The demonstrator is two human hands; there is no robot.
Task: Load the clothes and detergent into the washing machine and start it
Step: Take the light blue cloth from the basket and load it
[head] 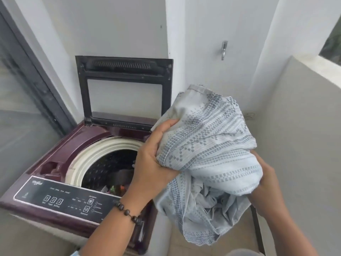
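head view: both hands hold a bunched pale blue cloth [208,145] with grey checked bands, raised to the right of the washer [60,156] and partly over its right edge. left hand [153,161] grips the cloth's left side, fingers curled into the folds, thumb on top; a dark bead bracelet [127,212] sits on that wrist. right hand [265,183] clamps the lower right of the bundle, fingers mostly hidden behind fabric. loose ends of the cloth hang down below the hands.

the washer is a maroon top-loader, its lid [124,91] stood upright against the white wall [114,24]. the drum [110,163], ringed in cream, lies open, and dark and coloured clothes [118,187] show at its bottom near edge. the control panel [64,198] runs along the front, its labels too blurred to read. a metal hook [223,50] is fixed to the wall on the right, and a glass door [20,100] stands at left. no detergent container can be made out.
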